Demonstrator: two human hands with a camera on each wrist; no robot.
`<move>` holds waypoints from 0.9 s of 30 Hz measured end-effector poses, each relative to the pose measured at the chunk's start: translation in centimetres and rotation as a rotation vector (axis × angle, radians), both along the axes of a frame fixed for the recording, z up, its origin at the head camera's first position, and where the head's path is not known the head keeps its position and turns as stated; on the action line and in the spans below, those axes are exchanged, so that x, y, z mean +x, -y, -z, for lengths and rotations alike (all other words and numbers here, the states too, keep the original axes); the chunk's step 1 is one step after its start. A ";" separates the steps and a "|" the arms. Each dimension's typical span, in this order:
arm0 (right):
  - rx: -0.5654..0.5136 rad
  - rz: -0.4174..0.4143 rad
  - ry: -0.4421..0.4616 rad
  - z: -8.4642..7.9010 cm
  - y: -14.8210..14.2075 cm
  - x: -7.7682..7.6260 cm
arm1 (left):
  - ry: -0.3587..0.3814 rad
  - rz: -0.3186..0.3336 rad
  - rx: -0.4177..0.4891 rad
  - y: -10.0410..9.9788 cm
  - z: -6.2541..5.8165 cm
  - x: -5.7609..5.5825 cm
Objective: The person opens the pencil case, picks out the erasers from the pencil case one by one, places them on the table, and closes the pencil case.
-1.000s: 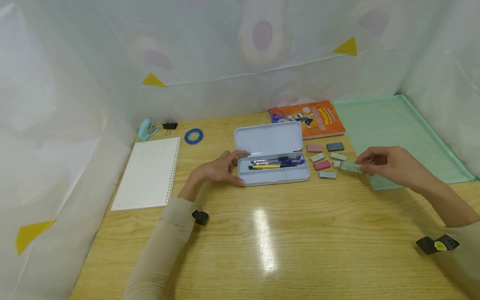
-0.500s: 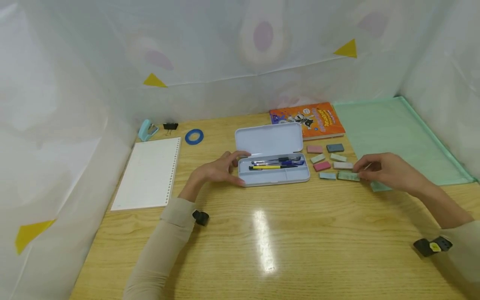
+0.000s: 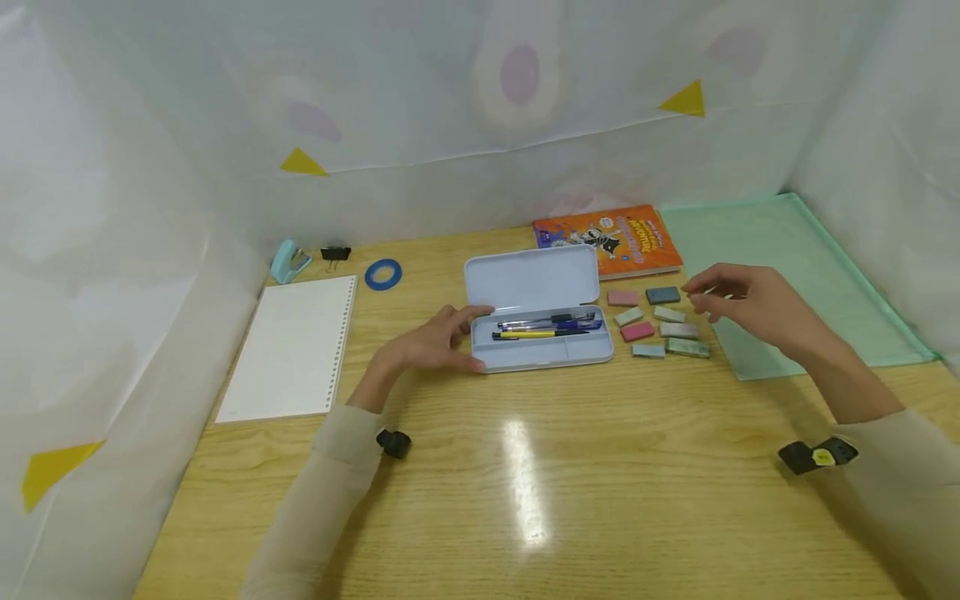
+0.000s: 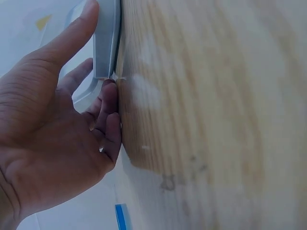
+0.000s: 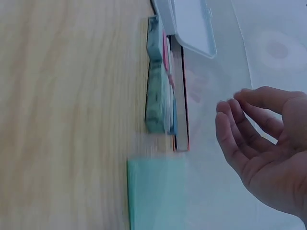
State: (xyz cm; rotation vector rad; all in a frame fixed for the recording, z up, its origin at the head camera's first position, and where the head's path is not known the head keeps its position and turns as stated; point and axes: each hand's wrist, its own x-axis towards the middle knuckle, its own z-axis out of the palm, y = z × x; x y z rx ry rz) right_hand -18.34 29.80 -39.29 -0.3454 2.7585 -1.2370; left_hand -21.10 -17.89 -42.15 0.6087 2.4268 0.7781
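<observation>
My left hand [image 3: 431,343] holds the left end of an open pale blue pencil case [image 3: 531,283], thumb at its front corner and fingers toward the hinge side. In the left wrist view the thumb lies along the case [image 4: 104,52]. Inside the case are a yellow and black pen [image 3: 525,335] and clear pens with blue and black parts. To its right lie several erasers: a dark blue one [image 3: 663,295], a pink one [image 3: 638,332], a light blue one [image 3: 648,351] and a green marbled one [image 3: 687,347]. My right hand [image 3: 776,308] hovers beside them, fingers loosely bent, nothing between them.
Behind the case lies an orange book [image 3: 637,242]; a green translucent folder [image 3: 795,283] spreads at the right. On the left are a white notepad [image 3: 288,350], a light blue stapler [image 3: 288,262], a black binder clip [image 3: 335,252] and a blue tape roll [image 3: 383,274]. White sheeting surrounds the table.
My right hand set the green marbled eraser down in front of the grey one, let it go, then rose away toward the back by the dark blue eraser. My left hand stayed on the case.
</observation>
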 end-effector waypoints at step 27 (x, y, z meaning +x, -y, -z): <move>-0.860 0.025 0.362 1.9 13.0 -6.1 | -0.079 -0.097 0.051 -0.3 0.7 1.6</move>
